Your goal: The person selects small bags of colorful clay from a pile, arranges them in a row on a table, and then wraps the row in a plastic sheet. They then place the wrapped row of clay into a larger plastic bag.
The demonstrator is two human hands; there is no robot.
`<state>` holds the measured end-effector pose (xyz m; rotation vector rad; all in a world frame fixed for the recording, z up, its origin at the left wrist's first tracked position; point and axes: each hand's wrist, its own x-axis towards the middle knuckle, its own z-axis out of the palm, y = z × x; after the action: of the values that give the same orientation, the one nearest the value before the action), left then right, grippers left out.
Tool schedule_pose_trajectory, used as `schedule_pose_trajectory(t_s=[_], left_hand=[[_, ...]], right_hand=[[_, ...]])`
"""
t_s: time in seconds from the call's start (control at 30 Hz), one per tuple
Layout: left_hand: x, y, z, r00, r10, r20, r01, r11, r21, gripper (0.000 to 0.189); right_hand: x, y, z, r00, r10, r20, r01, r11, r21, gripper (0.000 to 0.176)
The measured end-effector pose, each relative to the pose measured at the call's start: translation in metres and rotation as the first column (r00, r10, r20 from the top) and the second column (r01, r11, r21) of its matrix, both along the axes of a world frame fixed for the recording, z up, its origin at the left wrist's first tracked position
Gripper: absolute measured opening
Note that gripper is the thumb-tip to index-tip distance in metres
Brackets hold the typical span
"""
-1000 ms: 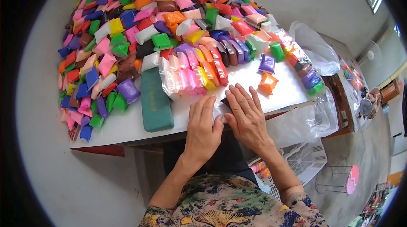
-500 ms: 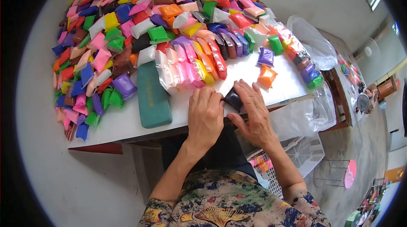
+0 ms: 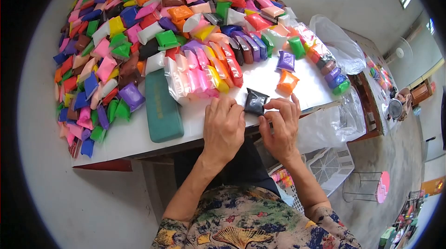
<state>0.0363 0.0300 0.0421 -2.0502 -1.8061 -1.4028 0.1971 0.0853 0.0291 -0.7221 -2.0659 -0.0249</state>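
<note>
A small black packet [image 3: 256, 101], glossy and pillow-shaped, sits between my hands at the front edge of the white table. My left hand [image 3: 224, 126] is closed, its curled fingers at the packet's left edge. On the other side, my right hand [image 3: 281, 126] pinches the lower right edge between thumb and fingers. Just beyond lie an orange packet [image 3: 288, 82] and a purple packet [image 3: 286, 61]. To the left, a dark green rectangular case [image 3: 162, 109] lies beside a row of clear-wrapped pink packets [image 3: 197, 75] standing on edge.
A big heap of coloured packets [image 3: 107, 44] covers the table's left and back. Along the right edge lies a clear sleeve of stacked packets [image 3: 329, 68], near a clear plastic bag [image 3: 341, 49]. Below stand a white plastic basket [image 3: 332, 165] and a pink-topped stool [image 3: 383, 187].
My right hand has drawn back from lying over the black packet, and its fingers have curled to its edge. More of the packet's face now shows. My left hand stays nearly still.
</note>
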Motion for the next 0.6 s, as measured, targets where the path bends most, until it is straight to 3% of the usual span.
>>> schedule_pose_trajectory(t_s=[0.23,0.33,0.37,0.47,0.5,0.6], left_hand=[[0.009,0.001,-0.006,1.000,0.003,-0.026,-0.001,0.999,0.051,0.012],[0.007,0.000,-0.005,0.999,-0.031,0.008,0.030,0.996,0.088,0.012],[0.007,0.000,-0.005,0.999,-0.046,0.028,0.043,0.994,0.104,0.012],[0.005,-0.002,-0.005,0.990,-0.059,0.129,0.038,0.986,0.162,0.017],[0.008,-0.003,-0.005,0.987,-0.064,0.150,0.039,0.986,0.165,0.017],[0.013,-0.006,-0.005,0.980,-0.088,0.178,0.055,0.982,0.183,0.017]], right_hand=[[-0.002,-0.002,0.000,0.999,-0.038,-0.005,0.038,0.999,-0.011,0.016],[0.005,-0.008,0.002,0.998,-0.041,-0.037,0.038,0.995,-0.094,0.017],[0.011,-0.010,0.009,0.998,-0.055,0.002,0.055,0.998,-0.043,0.018],[0.009,-0.024,0.018,0.973,-0.064,-0.221,-0.016,0.940,-0.340,0.020],[0.010,-0.022,0.020,0.972,-0.043,-0.233,-0.038,0.942,-0.332,0.025],[0.004,-0.024,0.027,0.870,-0.119,-0.478,-0.268,0.700,-0.662,0.029]])
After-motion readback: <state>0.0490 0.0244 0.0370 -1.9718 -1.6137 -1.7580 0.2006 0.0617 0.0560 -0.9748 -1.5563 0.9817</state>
